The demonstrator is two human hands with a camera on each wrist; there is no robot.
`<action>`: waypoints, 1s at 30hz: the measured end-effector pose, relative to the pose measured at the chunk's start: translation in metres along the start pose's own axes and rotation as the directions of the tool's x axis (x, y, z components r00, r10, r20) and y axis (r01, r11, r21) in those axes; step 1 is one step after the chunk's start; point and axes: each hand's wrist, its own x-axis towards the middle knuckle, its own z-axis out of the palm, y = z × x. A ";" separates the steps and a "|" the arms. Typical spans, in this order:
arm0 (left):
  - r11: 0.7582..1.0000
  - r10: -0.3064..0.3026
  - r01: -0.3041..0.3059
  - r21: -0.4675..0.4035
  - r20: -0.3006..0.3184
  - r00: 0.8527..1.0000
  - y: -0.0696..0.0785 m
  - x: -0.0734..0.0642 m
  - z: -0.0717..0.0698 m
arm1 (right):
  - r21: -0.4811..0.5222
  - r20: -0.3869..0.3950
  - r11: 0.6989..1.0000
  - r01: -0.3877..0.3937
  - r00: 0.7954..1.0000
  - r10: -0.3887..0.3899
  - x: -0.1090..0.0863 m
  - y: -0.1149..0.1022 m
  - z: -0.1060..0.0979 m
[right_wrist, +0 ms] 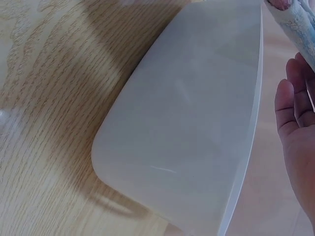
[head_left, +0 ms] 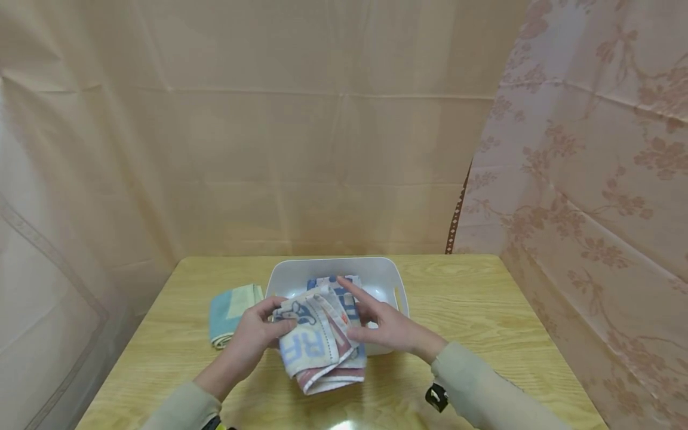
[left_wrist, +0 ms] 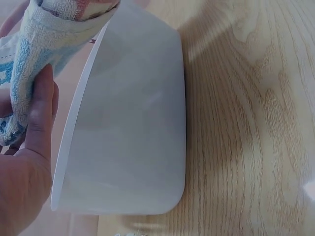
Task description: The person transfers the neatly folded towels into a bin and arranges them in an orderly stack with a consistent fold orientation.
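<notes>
A folded terry towel (head_left: 309, 343), white with blue letters and a dusty-pink border, is held above the front of a white plastic basket (head_left: 333, 266). My left hand (head_left: 252, 335) grips its left edge, thumb on the front face and fingers behind. At the towel's right side is my right hand (head_left: 384, 325), index finger stretched out and thumb touching or close to the cloth; in the right wrist view its other fingers bend loosely beside the towel. Blue-and-white patterned cloth (head_left: 352, 286) shows behind the held towel; whether it is a separate piece I cannot tell.
Left of the basket, a folded teal and pale-yellow towel (head_left: 226, 316) lies on the wooden table (head_left: 473, 310). Slot handles pierce the basket's sides. Beige curtains (head_left: 322, 149) hang behind the table, with a floral one (head_left: 602, 179) at the right.
</notes>
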 end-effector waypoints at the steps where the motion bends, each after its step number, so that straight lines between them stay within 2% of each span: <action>1: 1.000 -0.002 0.002 -0.005 -0.002 1.000 0.000 0.000 0.000 | -0.006 0.000 1.000 0.005 1.000 -0.005 0.000 0.000 0.000; 9: 0.999 -0.029 0.029 -0.032 -0.008 1.000 -0.001 0.000 0.000 | -0.054 0.017 0.999 -0.006 1.000 0.007 -0.002 -0.003 0.003; 18: 0.997 -0.039 0.040 -0.071 0.016 0.999 -0.003 0.002 -0.001 | -0.152 0.037 0.982 0.108 0.994 -0.104 -0.002 -0.003 0.004; 24: 0.994 -0.050 0.050 -0.097 0.004 0.999 -0.004 0.004 0.000 | -0.196 0.037 0.977 0.083 0.996 -0.078 -0.001 -0.003 0.005; 30: 0.993 -0.063 0.059 -0.099 -0.034 0.997 -0.002 0.006 0.002 | -0.208 0.017 0.976 0.064 0.998 -0.062 0.000 -0.002 0.006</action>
